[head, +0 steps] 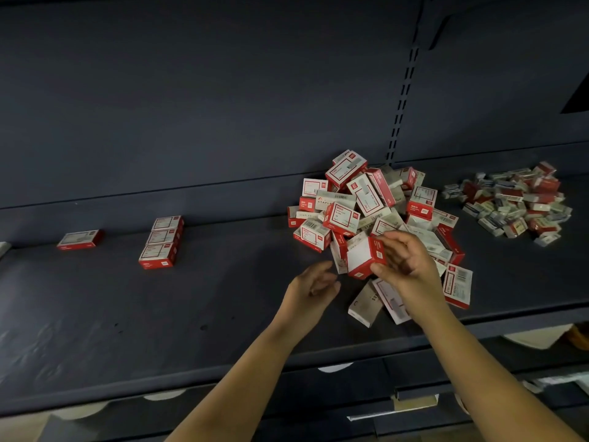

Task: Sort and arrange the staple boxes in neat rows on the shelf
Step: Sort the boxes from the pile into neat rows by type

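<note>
Right hand point(404, 261) pinching 1 red-and-white staple box point(365, 256) between thumb and fingertips, raised just above the near edge of a jumbled pile of staple boxes point(366, 205) on the dark shelf point(159, 314). Left hand point(314, 287) beside it, fingers loosely curled, holding nothing, just short of the lifted box. Far left: 3 boxes in a neat row point(162, 240), front to back, and 1 single box point(80, 239) lying flat, well apart. Far right: a second heap of smaller boxes point(516, 202).

Dark shelf point(95, 314): two box piles point(366, 205), short row point(161, 242), perhaps one single box point(79, 240).
</note>
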The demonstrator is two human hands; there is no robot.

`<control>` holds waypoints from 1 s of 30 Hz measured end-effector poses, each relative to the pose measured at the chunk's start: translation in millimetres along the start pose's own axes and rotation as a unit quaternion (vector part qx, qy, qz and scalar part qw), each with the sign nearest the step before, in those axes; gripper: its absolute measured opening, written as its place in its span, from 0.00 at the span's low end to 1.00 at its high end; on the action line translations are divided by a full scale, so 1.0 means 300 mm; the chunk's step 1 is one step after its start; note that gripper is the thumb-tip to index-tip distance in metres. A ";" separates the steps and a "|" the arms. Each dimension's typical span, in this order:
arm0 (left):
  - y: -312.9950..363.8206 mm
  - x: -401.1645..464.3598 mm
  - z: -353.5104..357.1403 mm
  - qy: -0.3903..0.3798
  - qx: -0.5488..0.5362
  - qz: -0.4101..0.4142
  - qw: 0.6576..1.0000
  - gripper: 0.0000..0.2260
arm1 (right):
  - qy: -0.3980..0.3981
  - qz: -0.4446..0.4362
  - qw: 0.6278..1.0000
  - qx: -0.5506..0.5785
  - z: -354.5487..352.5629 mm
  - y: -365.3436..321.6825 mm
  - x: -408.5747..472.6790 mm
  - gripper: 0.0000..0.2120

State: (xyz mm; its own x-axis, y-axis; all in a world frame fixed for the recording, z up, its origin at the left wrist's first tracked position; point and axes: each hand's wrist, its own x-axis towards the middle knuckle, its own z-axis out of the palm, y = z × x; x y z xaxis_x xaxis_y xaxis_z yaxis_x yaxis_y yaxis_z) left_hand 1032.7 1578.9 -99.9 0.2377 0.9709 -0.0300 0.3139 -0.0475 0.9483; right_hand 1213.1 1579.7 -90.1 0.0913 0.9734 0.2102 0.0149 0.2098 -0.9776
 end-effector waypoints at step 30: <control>0.060 -0.015 -0.061 0.177 -0.241 0.048 0.953 0.14 | -0.014 -0.074 0.991 -0.112 0.104 -0.025 -0.029 0.08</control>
State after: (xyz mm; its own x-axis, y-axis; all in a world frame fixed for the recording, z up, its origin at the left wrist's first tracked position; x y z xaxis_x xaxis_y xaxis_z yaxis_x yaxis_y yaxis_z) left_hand 1020.4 1577.8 -76.9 -0.1080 0.9898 0.0928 -0.1727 -0.1106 0.9787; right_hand 1181.0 1572.7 -84.4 0.0443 0.9361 0.3488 0.2467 0.3281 -0.9119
